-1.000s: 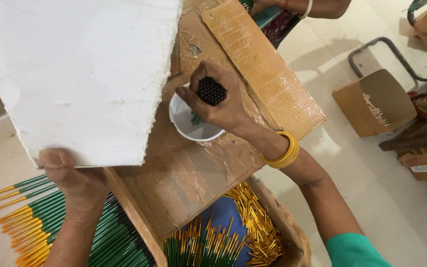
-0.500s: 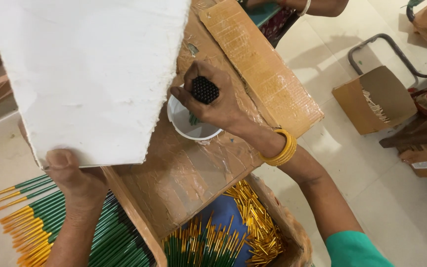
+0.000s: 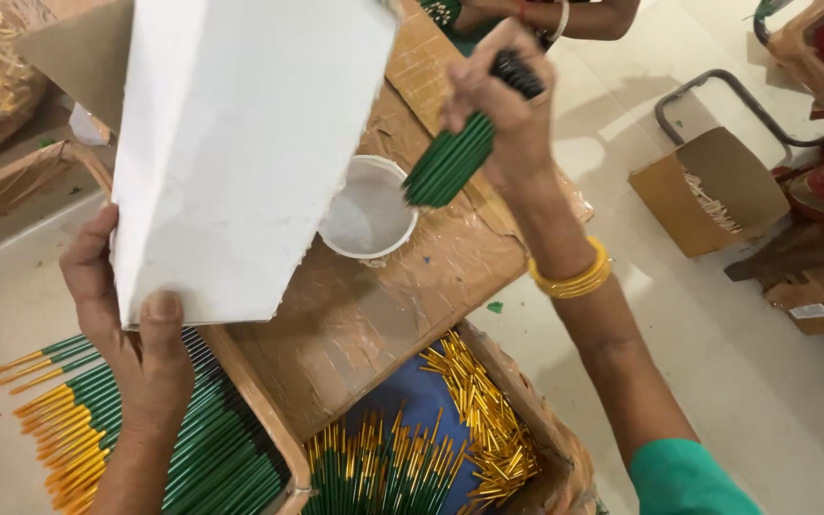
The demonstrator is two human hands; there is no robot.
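Lifted clear of the white bowl (image 3: 368, 210), where it stood half a second ago, the bundle of green sticks (image 3: 450, 160) now slants above the bowl's far rim, lower ends toward it. Right hand (image 3: 503, 100) fingers wrap the bundle's upper end; left hand (image 3: 135, 329) pinches the white board (image 3: 240, 143) over the desk's (image 3: 374, 315) near-left edge.

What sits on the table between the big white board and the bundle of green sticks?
In the head view, a white bowl sits on the taped cardboard tabletop, between the white board in the left hand and the green sticks gripped by the right hand.
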